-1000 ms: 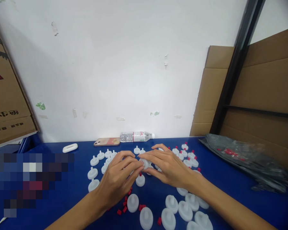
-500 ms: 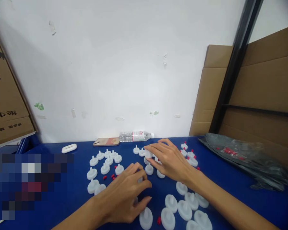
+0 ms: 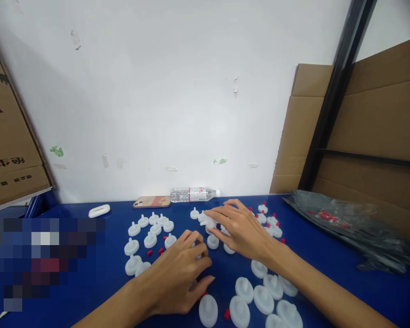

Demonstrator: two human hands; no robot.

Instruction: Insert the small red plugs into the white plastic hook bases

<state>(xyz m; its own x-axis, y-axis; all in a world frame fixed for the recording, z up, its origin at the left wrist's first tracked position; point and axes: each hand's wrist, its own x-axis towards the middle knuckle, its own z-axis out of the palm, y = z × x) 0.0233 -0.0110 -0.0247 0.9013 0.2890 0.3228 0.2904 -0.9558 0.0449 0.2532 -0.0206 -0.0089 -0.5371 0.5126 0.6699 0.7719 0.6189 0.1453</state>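
Observation:
My right hand (image 3: 237,227) is closed, its thumb and fingers around a white plastic spout cap (image 3: 210,222) tilted with its spout toward the left. Below that hand, another white spout cap (image 3: 212,241) stands on the blue table (image 3: 105,291). My left hand (image 3: 182,275) hovers low over the table, thumb and fingers apart and bent downward. White pieces are partly hidden under its palm and fingers. By its thumb a small red cap (image 3: 204,296) shows in part, just above a white spout cap (image 3: 208,311).
More white spout caps (image 3: 150,240) stand at left and lower right (image 3: 263,299); several at right wear red tips (image 3: 262,207). A phone (image 3: 151,202) and a water bottle (image 3: 194,194) lie by the wall. A grey plastic bag (image 3: 348,228) holds red pieces at right.
The spout cap in my right hand has tipped, so its spout now points left. My left hand has shifted slightly, and a red cap now shows beside its thumb.

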